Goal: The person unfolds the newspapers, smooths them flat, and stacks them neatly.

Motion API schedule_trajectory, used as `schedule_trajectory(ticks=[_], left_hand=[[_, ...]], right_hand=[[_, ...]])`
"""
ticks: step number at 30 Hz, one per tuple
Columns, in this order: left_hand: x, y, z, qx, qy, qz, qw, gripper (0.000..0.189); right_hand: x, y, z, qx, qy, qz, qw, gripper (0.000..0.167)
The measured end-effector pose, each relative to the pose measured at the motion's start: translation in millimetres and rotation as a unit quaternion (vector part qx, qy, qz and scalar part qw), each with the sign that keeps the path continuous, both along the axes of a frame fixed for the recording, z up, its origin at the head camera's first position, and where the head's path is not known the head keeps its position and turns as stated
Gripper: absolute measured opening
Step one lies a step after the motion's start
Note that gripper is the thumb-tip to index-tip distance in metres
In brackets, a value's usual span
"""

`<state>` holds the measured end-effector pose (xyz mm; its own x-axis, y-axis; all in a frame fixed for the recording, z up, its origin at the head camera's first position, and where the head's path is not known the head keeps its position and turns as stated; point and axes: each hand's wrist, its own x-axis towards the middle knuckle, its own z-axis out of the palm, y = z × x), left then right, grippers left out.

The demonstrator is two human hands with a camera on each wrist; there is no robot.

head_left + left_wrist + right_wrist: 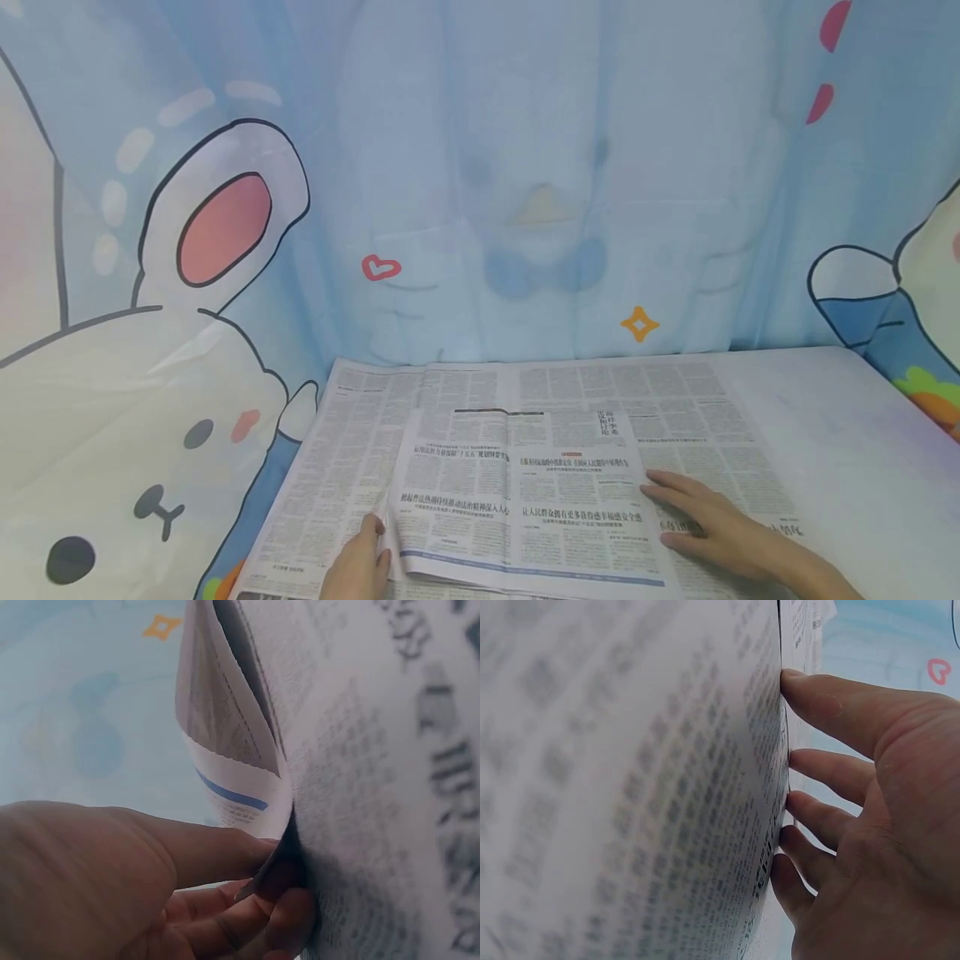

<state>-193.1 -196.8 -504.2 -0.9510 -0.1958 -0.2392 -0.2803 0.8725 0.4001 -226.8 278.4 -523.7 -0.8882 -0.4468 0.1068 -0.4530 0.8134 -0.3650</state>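
Note:
A newspaper (517,500) with a centre crease and a blue line along its near edge lies over larger spread newspaper sheets. At its left edge is my left hand (358,562). Up close in the left wrist view, this hand (172,877) pinches the paper's edge between thumb and fingers, and a sheet (232,735) bulges up beside it. My right hand (712,525) lies at the right edge, fingers spread. In the right wrist view the fingertips of that hand (877,810) touch the printed sheet (667,795), curling round nothing.
Larger newspaper sheets (330,467) cover most of the white table (817,417), whose surface shows on the right. Behind it hangs a blue curtain (540,125) with cartoon prints, including a white rabbit (142,400) on the left.

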Motion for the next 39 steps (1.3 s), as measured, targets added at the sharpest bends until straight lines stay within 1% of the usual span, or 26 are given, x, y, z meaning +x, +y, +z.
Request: schedule_trajectory(ticks=[2, 4, 6, 8, 12, 14, 16, 18, 21, 23, 25, 29, 31, 34, 36, 38, 39], left_hand=[[0.5, 0.7, -1.2, -0.004, -0.003, 0.007, 1.0, 0.025], [1.4, 0.9, -2.3, -0.006, 0.004, 0.012, 0.9999, 0.025], [2.7, 1.3, -3.3, -0.012, 0.019, 0.012, 0.9997, 0.025], [4.4, 1.7, -4.1, -0.019, 0.042, 0.008, 0.9989, 0.025], [6.0, 4.5, -4.2, -0.022, 0.067, 0.005, 0.9975, 0.026], [6.2, 6.0, -3.9, -0.018, 0.068, 0.009, 0.9975, 0.029], [5.6, 7.3, -4.2, -0.012, 0.07, 0.016, 0.9974, 0.036], [4.8, 8.5, -4.6, -0.008, 0.064, 0.024, 0.9976, 0.047], [2.7, 10.8, -5.8, -0.006, 0.073, 0.025, 0.997, 0.054], [1.6, 12.7, -6.2, -0.004, 0.08, 0.021, 0.9966, 0.053], [0.6, 14.6, -6.6, 0.006, 0.089, 0.014, 0.9959, 0.048], [-1.2, 17.3, -5.7, 0.053, 0.098, 0.013, 0.9936, 0.039], [-2.2, 17.9, -5.5, 0.068, 0.102, 0.013, 0.9924, 0.038], [-4.0, 18.4, -6.2, 0.063, 0.105, 0.01, 0.9924, 0.04], [-5.0, 18.9, -7.9, 0.052, 0.101, 0.004, 0.9935, 0.044], [-6.3, 20.0, -9.6, 0.049, 0.097, -0.001, 0.9941, 0.046], [-6.9, 20.8, -10.2, 0.051, 0.093, -0.001, 0.9944, 0.046]], right_hand=[[0.0, 0, 0.1, 0.001, 0.0, 0.001, 1.0, 0.064], [-0.1, 0, 0.2, 0.002, 0.001, 0.002, 1.0, 0.064], [0.0, 1, -0.2, 0.003, 0.007, 0.003, 1.0, 0.063], [0.0, 1, -0.6, 0.004, 0.01, 0.004, 0.9999, 0.063], [0.1, 1, -0.7, -0.002, 0.008, 0.005, 1.0, 0.063], [0.2, 0, -0.3, -0.012, -0.002, 0.004, 0.9999, 0.064], [0.3, 0, 0.1, -0.021, -0.013, 0.003, 0.9997, 0.064], [0.8, 0, 0.1, -0.025, -0.014, 0.0, 0.9996, 0.064], [1.2, 0, 0.3, -0.026, -0.013, -0.002, 0.9996, 0.064], [1.4, -1, 0.3, -0.025, -0.012, -0.002, 0.9996, 0.064], [1.5, -1, 0.3, -0.027, -0.013, -0.001, 0.9995, 0.064], [1.9, -1, 0.2, -0.033, -0.013, 0.002, 0.9994, 0.063], [2.2, -1, 0.3, -0.032, -0.01, 0.003, 0.9994, 0.063], [2.9, -1, -0.3, -0.025, 0.003, 0.0, 0.9997, 0.063], [3.3, 0, -1.1, -0.021, 0.011, -0.002, 0.9997, 0.062], [3.5, 0, -2.0, -0.023, 0.016, -0.005, 0.9996, 0.061], [3.4, 1, -2.3, -0.028, 0.017, 0.0, 0.9995, 0.061]])
